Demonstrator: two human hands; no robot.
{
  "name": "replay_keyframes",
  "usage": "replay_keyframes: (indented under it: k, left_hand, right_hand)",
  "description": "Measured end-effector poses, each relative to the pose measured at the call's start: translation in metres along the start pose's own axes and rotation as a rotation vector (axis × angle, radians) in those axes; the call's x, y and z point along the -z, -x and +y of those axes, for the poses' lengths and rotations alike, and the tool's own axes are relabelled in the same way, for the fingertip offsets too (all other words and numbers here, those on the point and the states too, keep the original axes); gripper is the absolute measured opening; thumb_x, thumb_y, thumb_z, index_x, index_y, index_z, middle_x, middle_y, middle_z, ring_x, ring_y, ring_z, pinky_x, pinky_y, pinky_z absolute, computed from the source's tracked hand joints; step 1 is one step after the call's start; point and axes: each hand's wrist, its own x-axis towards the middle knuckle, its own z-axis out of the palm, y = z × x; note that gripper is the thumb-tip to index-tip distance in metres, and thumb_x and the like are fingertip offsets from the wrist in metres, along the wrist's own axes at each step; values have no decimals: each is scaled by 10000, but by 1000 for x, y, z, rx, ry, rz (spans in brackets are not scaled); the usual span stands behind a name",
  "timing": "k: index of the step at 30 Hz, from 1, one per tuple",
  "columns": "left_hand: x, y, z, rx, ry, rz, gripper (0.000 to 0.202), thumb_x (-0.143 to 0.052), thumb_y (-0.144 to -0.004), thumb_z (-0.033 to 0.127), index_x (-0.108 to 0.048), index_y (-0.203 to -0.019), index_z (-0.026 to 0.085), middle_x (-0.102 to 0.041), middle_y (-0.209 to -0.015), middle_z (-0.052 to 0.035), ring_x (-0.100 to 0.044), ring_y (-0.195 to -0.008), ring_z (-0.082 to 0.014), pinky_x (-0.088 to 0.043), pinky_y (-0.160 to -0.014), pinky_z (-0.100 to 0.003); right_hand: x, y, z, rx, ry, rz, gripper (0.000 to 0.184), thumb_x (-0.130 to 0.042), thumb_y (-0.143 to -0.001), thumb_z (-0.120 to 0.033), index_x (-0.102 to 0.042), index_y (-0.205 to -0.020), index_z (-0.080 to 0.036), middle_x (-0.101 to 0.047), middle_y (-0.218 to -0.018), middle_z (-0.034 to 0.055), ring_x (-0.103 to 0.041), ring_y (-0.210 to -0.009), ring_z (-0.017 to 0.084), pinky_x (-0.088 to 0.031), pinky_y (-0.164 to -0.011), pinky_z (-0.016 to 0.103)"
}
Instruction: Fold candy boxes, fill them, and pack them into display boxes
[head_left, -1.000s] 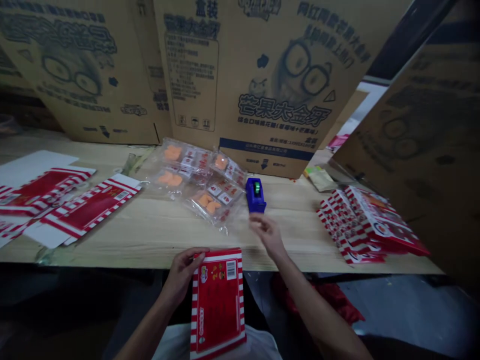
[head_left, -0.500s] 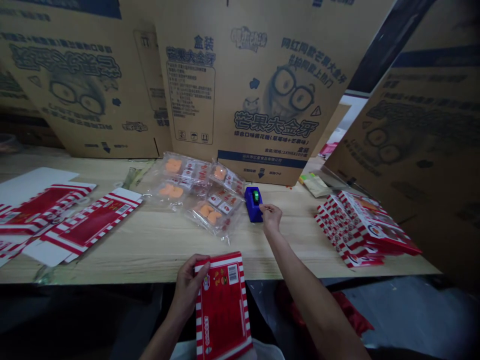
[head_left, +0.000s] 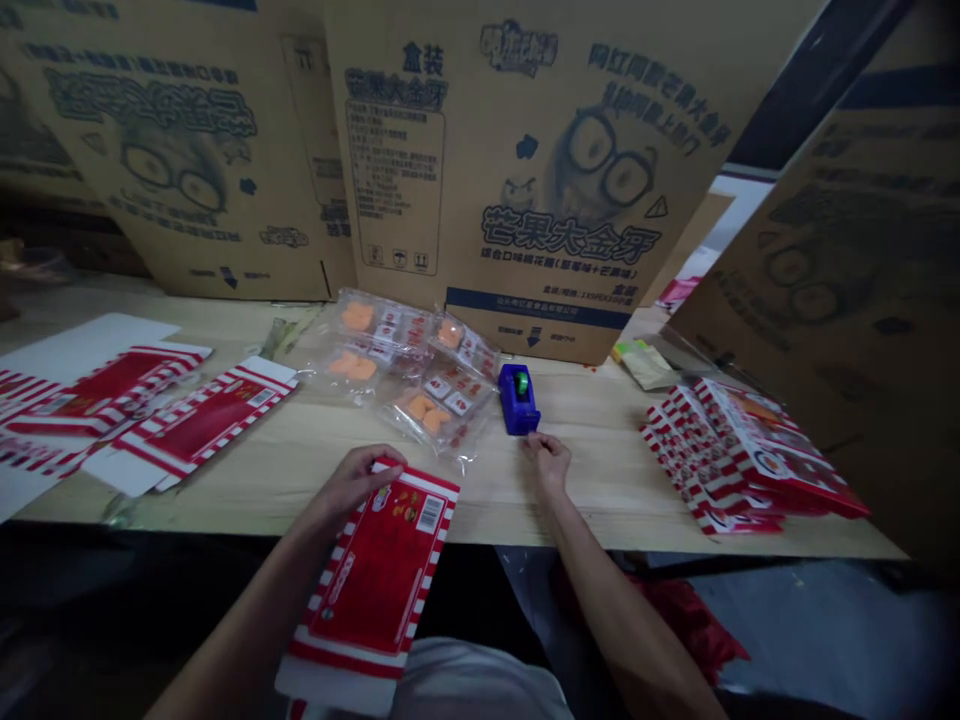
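Held: one red-and-white carton (head_left: pixel 382 570), at seven o'clock in your view, clamped in your left hand (head_left: pixel 360 482); its white end flap (head_left: pixel 334 690) juts out, not yet closed. Your right hand (head_left: pixel 550 460): at the near end of the blue tape dispenser (head_left: pixel 517 408), one o'clock from the carton; whether its fingers pinch anything, cannot tell. Apparently done: stacked cartons (head_left: pixel 739 455), between two and three o'clock. Apparently left: flat-looking cartons (head_left: pixel 206 425), ten o'clock; clear packets (head_left: pixel 446 400), twelve o'clock.

The red box (head_left: pixel 382 575) has swung aslant (a white flap (head_left: pixel 337 688) now shows at its lower end).
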Motion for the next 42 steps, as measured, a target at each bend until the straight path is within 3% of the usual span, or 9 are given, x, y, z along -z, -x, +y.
replay_keyframes:
  k: [5, 9, 15, 23, 25, 29, 33, 38, 42]
  left_hand:
    - [-11, -10, 4, 11, -147, -192, 279, -737, -682, 375, -659, -792, 131, -619, -655, 5, -550, -584, -130, -415, -552, -216]
    - [-23, -16, -1, 19, -153, -236, 268, -746, -658, 343, -666, -777, 117, -606, -619, 10, -526, -558, -121, -399, -560, -218]
    - [-25, -3, 3, -21, -144, -223, 245, -721, -688, 361, -680, -772, 135, -612, -619, 2, -520, -551, -128, -395, -550, -222]
    - [-12, 33, 45, -139, -192, -416, 209, -696, -742, 368, -759, -815, 182, -687, -822, -73, -621, -782, -223, -476, -759, -308]
    - [7, 39, 40, -104, -66, -203, 193, -732, -706, 350, -743, -784, 174, -683, -794, -64, -626, -745, -214, -489, -710, -299]
    - [56, 52, 4, 8, 360, 668, 334, -804, -574, 320, -668, -839, 170, -659, -730, -3, -602, -605, -155, -484, -570, -251]
    - [83, 68, -46, -24, 421, 1147, 364, -777, -551, 323, -586, -823, 173, -603, -713, 27, -582, -609, -127, -483, -594, -235]
    - [88, 85, -59, -31, -631, 1027, 601, -673, -673, 554, -554, -1108, 158, -538, -1211, -187, -523, -1148, -383, -456, -904, -523]
    - [89, 74, -29, -141, -1311, 389, 1101, -755, -512, 645, -362, -1402, 130, -217, -1524, -272, -96, -1425, -462, -131, -1102, -638]
  right_hand:
    - [-20, 40, -37, -142, 60, -596, 315, -833, -564, -408, -663, -591, -144, -651, -728, 42, -586, -682, 156, -481, -659, 284]
    - [-47, 58, -60, 44, 288, -1156, 331, -773, -688, -419, -636, -581, -138, -586, -673, 2, -514, -629, 107, -389, -591, 224]
    - [-59, 60, -58, 117, 588, -1066, 341, -788, -654, -387, -574, -554, -140, -516, -526, -42, -442, -507, 82, -296, -477, 200]
    - [-84, 76, -57, -638, 156, -1635, 719, -845, -403, -580, -607, -924, -145, -602, -691, -32, -520, -522, 105, -391, -454, 197]
    - [-94, 67, -61, -415, 149, -1528, 608, -752, -562, -638, -611, -889, -144, -601, -699, -12, -541, -571, 120, -421, -507, 213]
    - [-98, 16, -63, 422, 581, -955, 227, -592, -823, -316, -639, -971, -150, -663, -927, 88, -608, -869, 212, -489, -784, 338]
    - [-97, -31, -38, 949, 1082, -991, 615, -588, -724, -74, -511, -1330, -141, -483, -1404, 175, -364, -1339, 329, -254, -1092, 550]
    - [-111, -46, -12, 1156, 1106, -1067, 382, -504, -862, -128, -601, -1231, -132, -608, -1277, 161, -499, -1241, 269, -308, -1093, 505]
    - [-124, -50, -25, 1104, 1015, -997, 363, -387, -870, -55, -678, -1060, -159, -696, -1087, 118, -594, -1098, 217, -416, -1013, 406]
